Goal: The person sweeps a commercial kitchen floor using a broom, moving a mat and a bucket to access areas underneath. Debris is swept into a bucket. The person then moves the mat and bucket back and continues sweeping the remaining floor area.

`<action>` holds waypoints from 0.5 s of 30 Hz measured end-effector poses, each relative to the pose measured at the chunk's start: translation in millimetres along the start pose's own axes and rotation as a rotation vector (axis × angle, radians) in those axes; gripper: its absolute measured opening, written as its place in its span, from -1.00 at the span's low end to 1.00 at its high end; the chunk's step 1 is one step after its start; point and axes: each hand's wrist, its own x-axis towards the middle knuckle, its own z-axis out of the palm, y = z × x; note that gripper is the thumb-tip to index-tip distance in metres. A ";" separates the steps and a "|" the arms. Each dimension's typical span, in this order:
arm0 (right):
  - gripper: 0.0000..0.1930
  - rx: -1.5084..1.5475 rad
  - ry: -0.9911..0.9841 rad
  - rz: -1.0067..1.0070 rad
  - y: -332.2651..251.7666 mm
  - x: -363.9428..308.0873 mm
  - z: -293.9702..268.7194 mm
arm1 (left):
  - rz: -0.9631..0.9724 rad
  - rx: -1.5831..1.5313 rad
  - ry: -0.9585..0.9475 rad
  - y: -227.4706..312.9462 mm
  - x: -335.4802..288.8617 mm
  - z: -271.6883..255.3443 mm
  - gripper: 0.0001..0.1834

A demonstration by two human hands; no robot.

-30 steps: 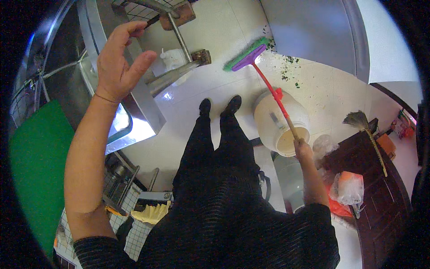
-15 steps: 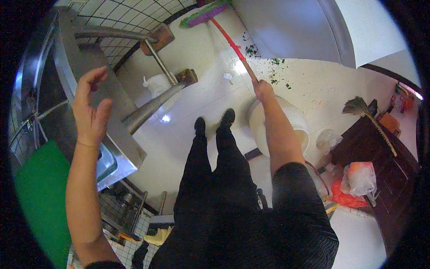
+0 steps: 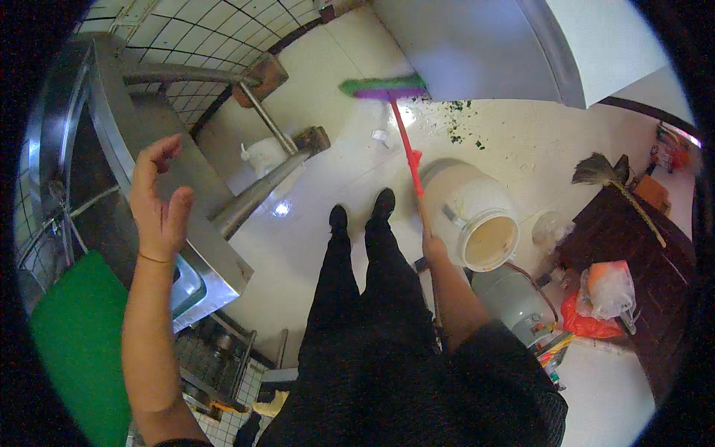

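My right hand (image 3: 434, 249) is closed around the wooden lower part of a broom (image 3: 407, 145) with a red upper shaft, close to my right hip. The broom's green and purple bristle head (image 3: 387, 88) rests on the pale tiled floor, its right end against the base of the grey cabinet (image 3: 469, 45). Dark green leafy scraps (image 3: 458, 123) lie scattered on the floor to the right of it. Empty and raised, my left hand (image 3: 160, 201) hovers over the steel counter (image 3: 216, 272) with its fingers curved and apart.
Right of my legs stand a big cream barrel (image 3: 454, 190) and a grey gas cylinder (image 3: 510, 298). Plastic bags (image 3: 607, 290) sit by a dark brown surface (image 3: 655, 298). Steel counter legs (image 3: 261, 190) reach out at left, near a white container (image 3: 262, 155). A green board (image 3: 78, 343) is at far left.
My right hand has drawn back toward my body, pulling the broom. Its head has come nearer and to the right, from the far wall to the cabinet's base. My left hand stays raised.
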 end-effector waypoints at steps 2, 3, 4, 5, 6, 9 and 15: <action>-0.39 0.256 -0.038 0.341 26.2 -36.4 -6.3 | 0.008 0.004 0.009 0.6 0.2 -0.4 -0.28; -0.39 0.288 -0.046 0.281 39.1 -53.6 -15.7 | 0.011 0.007 0.000 0.7 0.4 -0.3 -0.29; -0.39 0.318 -0.069 0.255 49.0 -67.0 -28.1 | 0.010 -0.006 -0.001 0.7 0.5 -0.3 -0.29; -0.37 0.224 -0.038 0.221 56.2 -78.6 -40.3 | 0.018 -0.004 0.003 0.6 0.8 0.1 -0.30; -0.36 0.132 -0.014 0.198 63.4 -94.4 -50.5 | 0.016 -0.022 0.001 0.4 0.8 0.3 -0.30; -0.37 0.100 0.020 0.078 61.1 -105.7 -74.1 | 0.029 -0.051 0.017 -0.8 1.0 1.8 -0.32; -0.34 0.181 0.118 -0.016 -21.2 9.9 -79.8 | 0.030 -0.039 0.005 -4.6 -0.3 4.3 -0.35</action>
